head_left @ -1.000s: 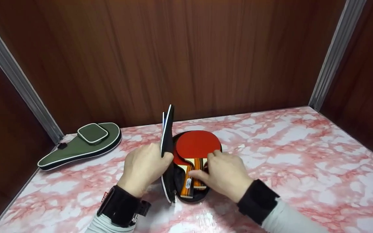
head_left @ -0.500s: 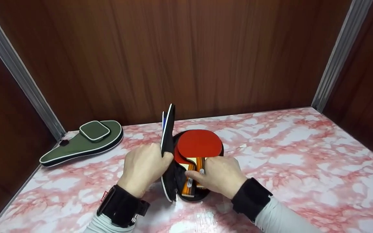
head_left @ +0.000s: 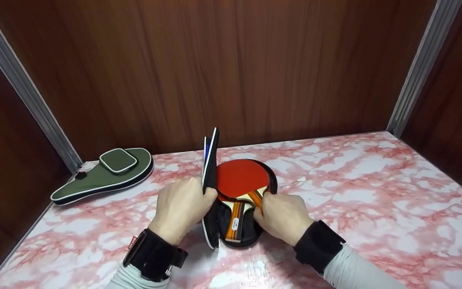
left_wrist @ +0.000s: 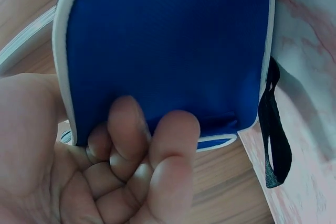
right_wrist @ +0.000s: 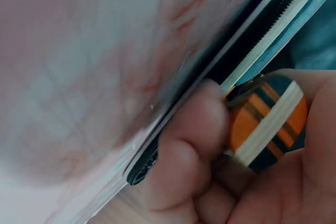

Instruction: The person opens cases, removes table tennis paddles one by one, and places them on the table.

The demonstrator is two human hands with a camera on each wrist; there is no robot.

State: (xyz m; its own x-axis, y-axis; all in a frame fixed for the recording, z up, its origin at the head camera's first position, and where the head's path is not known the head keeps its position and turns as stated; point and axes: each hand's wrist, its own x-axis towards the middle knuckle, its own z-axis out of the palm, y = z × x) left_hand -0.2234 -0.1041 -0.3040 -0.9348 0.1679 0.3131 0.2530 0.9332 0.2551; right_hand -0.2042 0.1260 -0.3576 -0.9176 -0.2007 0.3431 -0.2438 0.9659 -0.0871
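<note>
A blue paddle case with white piping lies unzipped on the table, its black-lined base [head_left: 251,230] under two table tennis paddles. My left hand [head_left: 179,208] grips the edge of its upright lid [head_left: 211,170]; the left wrist view shows fingers curled against the blue cover [left_wrist: 168,40]. The upper paddle [head_left: 241,176] has red rubber and sits slanted, its handle pointing lower right. My right hand [head_left: 287,214] grips that handle, whose striped butt end [right_wrist: 270,124] shows in the right wrist view. Below it is the second paddle [head_left: 235,224], its blade mostly covered.
A green paddle case [head_left: 106,180] with a small pocket lies at the back left of the marbled pink-and-white table [head_left: 359,208]. Dark wood-look panels [head_left: 231,72] stand behind and at both sides. A black strap loop [left_wrist: 275,145] hangs from the blue case.
My right hand has closed around the upper paddle's handle and turned it, so the handle swings right and the blade shifts left. My left hand still holds the lid up.
</note>
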